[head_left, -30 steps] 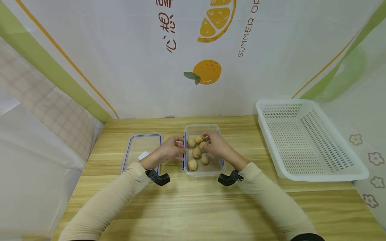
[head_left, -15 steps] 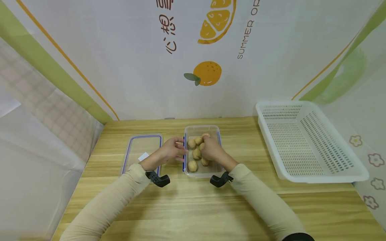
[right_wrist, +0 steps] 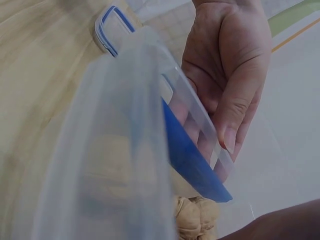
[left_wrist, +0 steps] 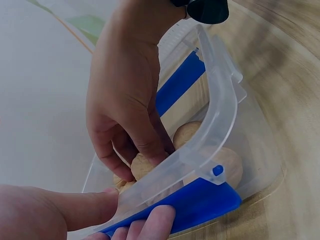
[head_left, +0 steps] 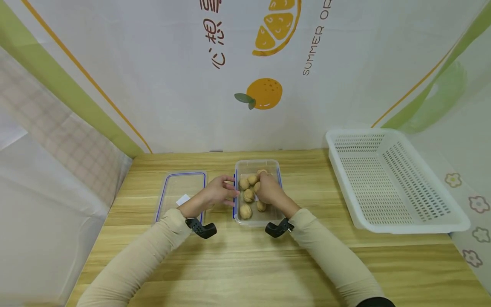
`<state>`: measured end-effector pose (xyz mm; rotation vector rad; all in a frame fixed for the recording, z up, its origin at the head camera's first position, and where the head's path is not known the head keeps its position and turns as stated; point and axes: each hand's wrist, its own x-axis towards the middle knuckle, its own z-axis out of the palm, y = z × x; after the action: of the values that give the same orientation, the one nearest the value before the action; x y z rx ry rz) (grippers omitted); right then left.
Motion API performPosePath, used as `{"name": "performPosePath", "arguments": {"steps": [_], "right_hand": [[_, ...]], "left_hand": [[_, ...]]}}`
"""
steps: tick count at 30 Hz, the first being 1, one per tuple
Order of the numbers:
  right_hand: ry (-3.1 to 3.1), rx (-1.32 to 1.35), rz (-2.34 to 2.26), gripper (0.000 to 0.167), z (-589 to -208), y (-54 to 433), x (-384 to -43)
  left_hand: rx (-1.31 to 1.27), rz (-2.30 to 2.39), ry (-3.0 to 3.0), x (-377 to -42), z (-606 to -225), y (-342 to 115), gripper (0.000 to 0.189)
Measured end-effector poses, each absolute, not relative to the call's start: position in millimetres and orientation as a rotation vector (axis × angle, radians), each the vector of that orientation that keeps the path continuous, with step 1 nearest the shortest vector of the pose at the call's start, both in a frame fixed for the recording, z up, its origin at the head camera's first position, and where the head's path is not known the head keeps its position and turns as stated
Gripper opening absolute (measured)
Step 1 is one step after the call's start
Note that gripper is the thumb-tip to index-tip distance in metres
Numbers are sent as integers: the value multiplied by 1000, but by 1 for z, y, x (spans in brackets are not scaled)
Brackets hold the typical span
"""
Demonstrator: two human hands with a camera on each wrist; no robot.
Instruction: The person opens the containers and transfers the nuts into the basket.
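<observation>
A clear plastic food container (head_left: pixel 256 222) with blue side latches stands on the table, with several walnuts (head_left: pixel 246 211) inside. My left hand (head_left: pixel 218 190) holds the container's left wall. In the left wrist view its thumb (left_wrist: pixel 95 206) lies at the rim and its fingers press the blue latch (left_wrist: pixel 207 202) from outside. My right hand (head_left: pixel 271 190) reaches down into the container, its fingers curled about a walnut (left_wrist: pixel 142 167). That hand hides part of the pile in the head view. In the right wrist view, the container wall (right_wrist: pixel 107 150) blurs and covers much of the scene.
A clear lid (head_left: pixel 184 181) with a blue seal lies left of the container, a small white paper (head_left: pixel 183 199) on it. At the right stands a white perforated basket (head_left: pixel 412 226). A printed cloth (head_left: pixel 172 106) hangs behind the wooden table (head_left: pixel 238 268).
My right hand has moved left and lower into the container, over the walnuts. One walnut near the middle has shifted slightly. My left hand stays at the container's left wall.
</observation>
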<state>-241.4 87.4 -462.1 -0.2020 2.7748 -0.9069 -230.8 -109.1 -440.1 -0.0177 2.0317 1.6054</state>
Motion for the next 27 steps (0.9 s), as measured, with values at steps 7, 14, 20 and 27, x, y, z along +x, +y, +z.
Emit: {"name": "performPosePath", "arguments": {"steps": [7,14,20,27], "right_hand": [[2797,-188,-910,28,-463,87,-243],[2789,-183,-963,23,-464,87,-243],[2787,-209,-989,29,-462,88,-242],[2761,-228,-1097,34,-454,90,-238]], "left_hand": [[-20,1605,2036,-232,-441,-109,58],[-23,1591,2044,-232,-441,-109,59],[-11,1598,2042,-232,-441,-110,59],[-9,1630,2024,-231,-443,-109,59]]}}
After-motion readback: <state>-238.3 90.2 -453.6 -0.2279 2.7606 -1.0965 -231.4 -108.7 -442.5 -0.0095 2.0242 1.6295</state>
